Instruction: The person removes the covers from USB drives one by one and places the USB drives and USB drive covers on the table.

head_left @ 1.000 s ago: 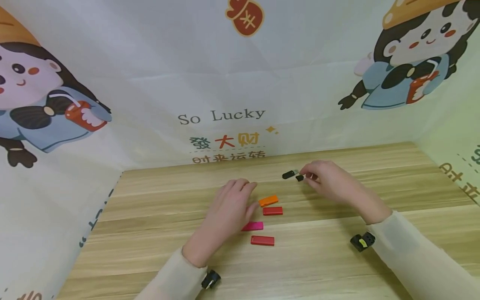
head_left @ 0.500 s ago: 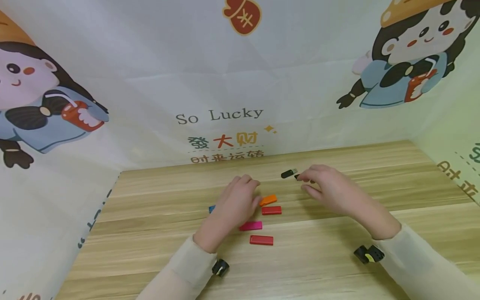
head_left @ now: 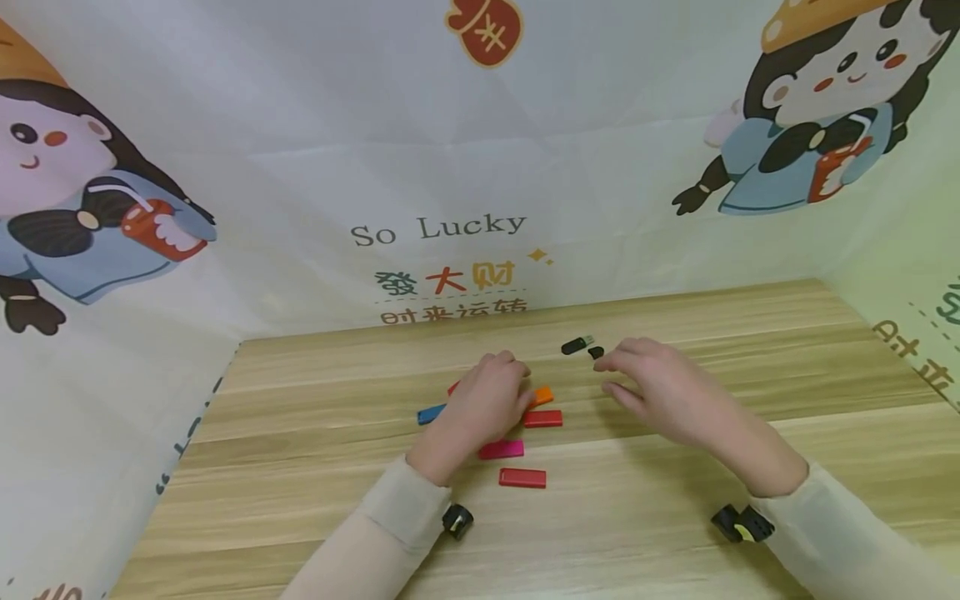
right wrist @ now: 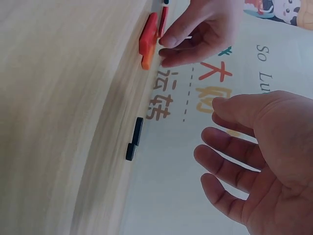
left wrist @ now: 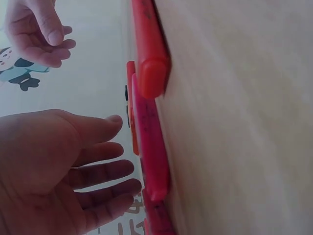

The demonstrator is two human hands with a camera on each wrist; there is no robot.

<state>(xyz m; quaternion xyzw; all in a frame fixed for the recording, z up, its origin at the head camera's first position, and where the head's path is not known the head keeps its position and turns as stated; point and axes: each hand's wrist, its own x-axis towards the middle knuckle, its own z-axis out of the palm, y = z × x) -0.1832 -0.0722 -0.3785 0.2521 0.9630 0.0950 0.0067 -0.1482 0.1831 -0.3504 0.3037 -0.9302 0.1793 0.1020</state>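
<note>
A black USB flash drive [head_left: 574,345] with its metal plug bared lies at the back of the table. Its small black cap [head_left: 596,352] is just beside the plug. My right hand [head_left: 660,387] hovers by the cap, fingertips right at its edge in the head view; the right wrist view shows loosely bent fingers with nothing between them. Over the coloured sticks is my left hand [head_left: 483,404], fingers relaxed and holding nothing in the left wrist view. It partly covers an orange stick [head_left: 543,395], a blue stick [head_left: 431,414] and a red one [head_left: 453,387].
Another red stick [head_left: 543,418], a pink stick [head_left: 501,450] and a further red stick [head_left: 522,477] lie toward the front of the wooden table [head_left: 315,500]. A printed white cloth [head_left: 315,167] stands behind the table and at its sides.
My left hand has shifted right, uncovering the blue stick and one red stick. My right hand has drawn slightly toward me and its fingers have spread, with the cap left on the table.
</note>
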